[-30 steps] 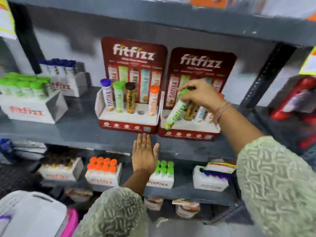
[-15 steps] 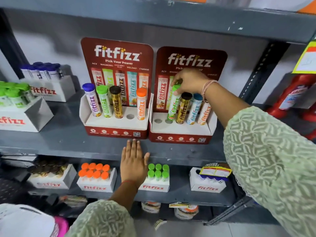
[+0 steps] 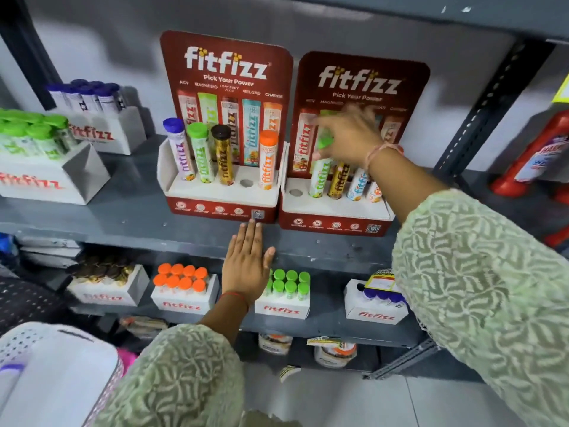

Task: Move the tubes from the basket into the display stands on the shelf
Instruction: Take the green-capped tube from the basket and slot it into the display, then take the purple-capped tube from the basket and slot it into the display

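Right hand (image 3: 348, 135), motion-blurred, fingers spread loosely over the cap of the green-capped white tube (image 3: 320, 172); grip cannot be confirmed. Tube stands in the second hole of the right red cardboard display stand (image 3: 335, 215). Left hand (image 3: 248, 266) flat, fingers extended, on grey metal shelf edge (image 3: 123, 232).

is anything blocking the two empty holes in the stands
Nothing visible. The hole in the left stand and the hole in the right stand are both open; the right hand is over the green-capped tube beside it.
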### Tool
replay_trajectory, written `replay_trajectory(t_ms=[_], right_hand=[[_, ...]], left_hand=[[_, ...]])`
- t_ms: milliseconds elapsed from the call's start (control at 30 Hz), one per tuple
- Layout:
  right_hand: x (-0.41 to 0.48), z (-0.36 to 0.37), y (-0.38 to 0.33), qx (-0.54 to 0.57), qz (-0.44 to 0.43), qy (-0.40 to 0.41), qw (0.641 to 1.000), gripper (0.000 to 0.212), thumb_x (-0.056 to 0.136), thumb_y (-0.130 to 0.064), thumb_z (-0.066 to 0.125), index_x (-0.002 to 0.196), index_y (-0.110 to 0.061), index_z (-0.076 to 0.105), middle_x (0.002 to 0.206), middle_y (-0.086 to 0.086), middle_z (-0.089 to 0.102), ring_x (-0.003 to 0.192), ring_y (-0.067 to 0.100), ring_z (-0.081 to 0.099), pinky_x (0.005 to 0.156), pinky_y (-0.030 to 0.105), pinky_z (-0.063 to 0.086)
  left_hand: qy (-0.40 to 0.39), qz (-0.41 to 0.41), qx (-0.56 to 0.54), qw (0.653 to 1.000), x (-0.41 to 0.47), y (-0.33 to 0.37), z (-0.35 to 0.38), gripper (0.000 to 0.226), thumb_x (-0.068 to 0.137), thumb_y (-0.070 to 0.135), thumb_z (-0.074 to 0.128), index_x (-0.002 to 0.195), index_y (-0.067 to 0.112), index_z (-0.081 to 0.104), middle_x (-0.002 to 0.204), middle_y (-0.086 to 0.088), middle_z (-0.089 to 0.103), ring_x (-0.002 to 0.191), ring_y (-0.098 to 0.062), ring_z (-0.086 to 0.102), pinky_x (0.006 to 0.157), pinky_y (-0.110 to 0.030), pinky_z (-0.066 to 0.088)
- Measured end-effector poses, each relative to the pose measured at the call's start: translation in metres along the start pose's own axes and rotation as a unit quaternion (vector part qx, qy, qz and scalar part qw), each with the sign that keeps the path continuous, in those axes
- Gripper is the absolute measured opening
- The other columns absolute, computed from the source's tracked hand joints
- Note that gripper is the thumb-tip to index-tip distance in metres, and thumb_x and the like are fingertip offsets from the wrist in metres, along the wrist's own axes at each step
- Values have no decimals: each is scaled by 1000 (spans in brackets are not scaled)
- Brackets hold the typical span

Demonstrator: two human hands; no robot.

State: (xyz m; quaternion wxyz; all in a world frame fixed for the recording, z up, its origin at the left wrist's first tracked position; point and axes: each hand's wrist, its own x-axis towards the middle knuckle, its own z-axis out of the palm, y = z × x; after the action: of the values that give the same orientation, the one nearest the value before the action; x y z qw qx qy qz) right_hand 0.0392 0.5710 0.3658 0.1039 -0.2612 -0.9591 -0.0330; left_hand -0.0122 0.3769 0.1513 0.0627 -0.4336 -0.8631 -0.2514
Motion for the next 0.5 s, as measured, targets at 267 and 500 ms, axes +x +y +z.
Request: replay_trajectory(t_ms=[267, 500], right_hand=[[-58, 114, -166, 197, -283, 159, 925, 21, 81, -25, 57, 90, -10, 68, 91, 13, 72, 86, 36, 63, 79, 40, 49], [-109, 215, -345, 206, -462, -113, 855, 23, 80, -16, 50, 79, -5, 70, 80, 18, 70, 78, 33, 66, 76, 31, 41]], left_hand=[[105, -224, 40, 968, -131, -120, -40, 65, 96, 43, 11, 136, -5, 29, 142, -26, 35, 133, -35, 26, 109, -39, 12], [84, -469, 95, 874, -277, -194, -50, 72, 95, 47, 5, 133, -7, 34, 138, -29, 40, 128, -42, 34, 106, -42, 13]])
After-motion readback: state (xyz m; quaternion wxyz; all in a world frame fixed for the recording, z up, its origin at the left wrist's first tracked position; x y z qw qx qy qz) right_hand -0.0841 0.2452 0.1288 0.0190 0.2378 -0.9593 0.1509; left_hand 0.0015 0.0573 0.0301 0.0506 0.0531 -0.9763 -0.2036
